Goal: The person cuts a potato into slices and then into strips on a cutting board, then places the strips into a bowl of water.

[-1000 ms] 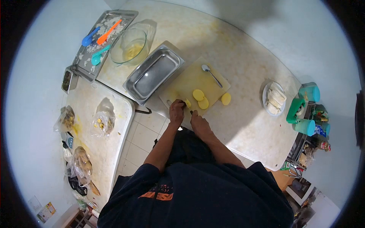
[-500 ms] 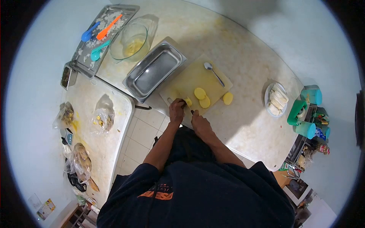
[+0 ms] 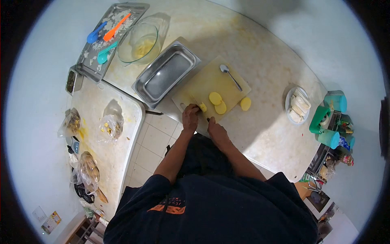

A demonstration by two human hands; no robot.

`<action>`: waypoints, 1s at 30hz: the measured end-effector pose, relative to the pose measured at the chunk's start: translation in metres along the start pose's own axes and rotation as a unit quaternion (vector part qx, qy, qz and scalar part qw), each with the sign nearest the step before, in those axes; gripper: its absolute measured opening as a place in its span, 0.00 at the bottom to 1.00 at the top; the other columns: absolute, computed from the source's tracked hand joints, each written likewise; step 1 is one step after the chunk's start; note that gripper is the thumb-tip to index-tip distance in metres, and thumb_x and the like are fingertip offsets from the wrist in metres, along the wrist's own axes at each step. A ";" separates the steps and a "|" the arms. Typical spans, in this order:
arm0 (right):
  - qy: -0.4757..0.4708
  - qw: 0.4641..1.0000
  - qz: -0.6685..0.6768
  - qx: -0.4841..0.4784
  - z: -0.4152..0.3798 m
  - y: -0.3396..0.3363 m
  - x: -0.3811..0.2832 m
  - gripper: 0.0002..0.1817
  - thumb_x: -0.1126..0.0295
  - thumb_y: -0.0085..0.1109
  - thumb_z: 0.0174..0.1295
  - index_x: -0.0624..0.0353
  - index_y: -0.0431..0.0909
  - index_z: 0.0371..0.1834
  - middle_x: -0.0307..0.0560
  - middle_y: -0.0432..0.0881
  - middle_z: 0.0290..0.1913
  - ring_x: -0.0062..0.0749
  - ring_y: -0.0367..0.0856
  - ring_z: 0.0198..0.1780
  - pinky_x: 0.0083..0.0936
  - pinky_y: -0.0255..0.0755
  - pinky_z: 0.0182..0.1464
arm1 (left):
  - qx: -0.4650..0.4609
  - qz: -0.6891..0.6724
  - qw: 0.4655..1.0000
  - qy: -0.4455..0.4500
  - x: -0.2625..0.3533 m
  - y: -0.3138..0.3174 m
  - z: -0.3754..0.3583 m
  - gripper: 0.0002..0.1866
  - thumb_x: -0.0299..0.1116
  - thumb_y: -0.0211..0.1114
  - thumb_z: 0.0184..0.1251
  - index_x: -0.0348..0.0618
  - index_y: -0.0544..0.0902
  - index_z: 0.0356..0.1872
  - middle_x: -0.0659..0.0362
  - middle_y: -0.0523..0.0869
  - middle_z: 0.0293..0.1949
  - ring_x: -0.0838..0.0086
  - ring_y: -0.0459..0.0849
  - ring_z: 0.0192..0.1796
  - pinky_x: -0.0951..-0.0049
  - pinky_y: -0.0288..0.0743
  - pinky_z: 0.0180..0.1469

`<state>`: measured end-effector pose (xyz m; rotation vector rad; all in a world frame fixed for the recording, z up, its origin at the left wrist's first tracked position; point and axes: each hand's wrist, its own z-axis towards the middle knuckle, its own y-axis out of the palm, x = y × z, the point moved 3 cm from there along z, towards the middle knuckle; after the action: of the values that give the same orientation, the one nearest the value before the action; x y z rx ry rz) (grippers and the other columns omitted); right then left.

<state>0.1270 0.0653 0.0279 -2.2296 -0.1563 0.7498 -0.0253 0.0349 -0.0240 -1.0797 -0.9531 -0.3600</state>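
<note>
On the pale cutting board (image 3: pixel 201 83), my left hand (image 3: pixel 190 117) pinches a small yellow piece (image 3: pixel 203 107) that looks like cut potato. My right hand (image 3: pixel 218 133) is closed around the dark handle of a knife (image 3: pixel 209 120); its thin blade is hard to make out beside the piece. Two round yellow slices (image 3: pixel 220 107) overlap just beyond my hands. A third round slice (image 3: pixel 245 103) lies by the board's right edge, and a metal spoon (image 3: pixel 232 78) rests on the board's upper right.
Left of the board stands a deep steel pan (image 3: pixel 164 75). Behind it are a glass bowl (image 3: pixel 139 46) with yellow pieces and a metal tray (image 3: pixel 96 63) with colored spoons. A plate of white pieces (image 3: pixel 298 105) sits right, near teal-lidded containers (image 3: pixel 329 138). Bagged food (image 3: pixel 110 128) lies on the left table.
My right hand and the knife have shifted slightly to the right and toward my body. The left hand stays on the yellow piece. The whole view has moved a little.
</note>
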 end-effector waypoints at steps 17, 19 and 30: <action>-0.032 0.988 0.148 0.005 0.016 0.007 0.040 0.18 0.56 0.45 0.72 0.63 0.61 0.49 0.78 0.79 0.35 0.76 0.77 0.41 0.61 0.68 0.43 | -0.008 -0.018 0.999 -0.030 -0.015 0.002 0.006 0.07 0.20 0.66 0.50 0.37 0.86 0.31 0.50 0.86 0.33 0.57 0.86 0.39 0.64 0.78 0.42; -0.039 0.988 0.148 0.020 0.008 -0.004 0.035 0.18 0.56 0.45 0.73 0.62 0.61 0.49 0.78 0.79 0.35 0.76 0.77 0.41 0.61 0.68 0.43 | -0.020 -0.034 0.997 -0.073 -0.009 -0.005 0.009 0.06 0.21 0.68 0.50 0.36 0.87 0.32 0.49 0.86 0.33 0.59 0.87 0.37 0.66 0.79 0.42; -0.013 0.983 0.175 0.044 -0.013 0.007 0.081 0.19 0.54 0.41 0.74 0.59 0.66 0.53 0.71 0.80 0.37 0.73 0.78 0.42 0.59 0.68 0.45 | -0.034 -0.105 0.965 -0.237 -0.006 -0.007 0.011 0.14 0.28 0.72 0.56 0.32 0.87 0.43 0.47 0.90 0.35 0.65 0.90 0.37 0.71 0.83 0.42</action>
<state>0.1995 0.0793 -0.0079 -2.1877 0.2595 0.9540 -0.0386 0.0404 -0.0227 -1.1559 -1.4987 -0.3133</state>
